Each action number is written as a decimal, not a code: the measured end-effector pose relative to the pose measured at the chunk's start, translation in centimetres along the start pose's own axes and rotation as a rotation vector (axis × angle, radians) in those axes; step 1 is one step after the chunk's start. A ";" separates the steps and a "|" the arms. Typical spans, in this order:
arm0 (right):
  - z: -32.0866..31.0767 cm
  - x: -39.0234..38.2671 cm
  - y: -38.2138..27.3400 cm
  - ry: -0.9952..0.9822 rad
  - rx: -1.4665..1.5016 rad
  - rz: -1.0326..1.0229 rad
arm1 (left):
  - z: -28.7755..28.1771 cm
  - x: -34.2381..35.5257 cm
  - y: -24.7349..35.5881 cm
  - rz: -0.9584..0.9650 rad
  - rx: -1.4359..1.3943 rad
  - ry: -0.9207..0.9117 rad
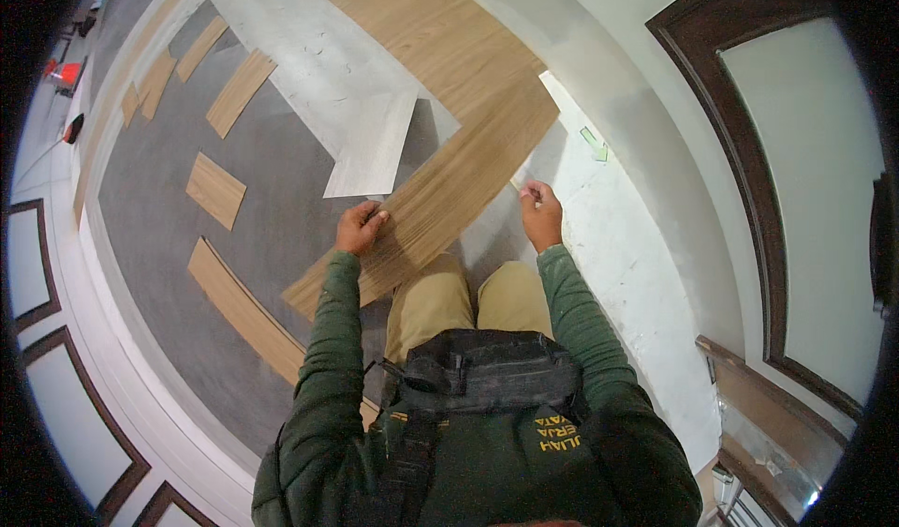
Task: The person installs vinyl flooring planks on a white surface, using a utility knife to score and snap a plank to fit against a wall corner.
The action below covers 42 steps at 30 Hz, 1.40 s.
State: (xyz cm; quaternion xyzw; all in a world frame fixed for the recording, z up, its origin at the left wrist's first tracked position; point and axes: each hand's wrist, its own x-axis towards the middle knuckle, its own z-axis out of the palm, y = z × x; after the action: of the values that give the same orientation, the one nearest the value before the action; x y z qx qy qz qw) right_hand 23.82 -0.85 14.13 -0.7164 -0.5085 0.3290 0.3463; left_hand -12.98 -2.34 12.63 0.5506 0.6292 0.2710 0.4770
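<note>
My left hand (361, 226) grips a long wood-look plank (468, 173) at its edge, thumb on top. The plank slants from the lower left up to the right, over my knees. My right hand (540, 216) is closed in a pinch just below the plank's right part; what is between its fingertips is too small to make out. A pale board (370, 152) lies behind the plank, beside laid wood-look flooring (412, 21). To the right of my right hand is a white surface (637, 283) with a small green piece on it.
Several loose plank pieces (215, 190) and longer planks (239, 297) lie on the grey floor (150, 227) at my left. A dark-framed panelled door (796, 199) and a curved wall edge are at my right; white panelling (80, 415) is at far left, with an orange object (64, 74).
</note>
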 end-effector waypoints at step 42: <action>-22.5 -16.7 -21.7 0.227 -0.611 -1.151 | -0.2 -15.6 27.8 0.455 -0.499 -0.179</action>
State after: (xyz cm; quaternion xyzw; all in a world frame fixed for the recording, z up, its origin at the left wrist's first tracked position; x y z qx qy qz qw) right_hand 27.03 -15.16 46.35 -0.4267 -0.8410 -0.1451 0.2993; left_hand -2.05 -10.29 41.51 0.5649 0.3604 0.4665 0.5774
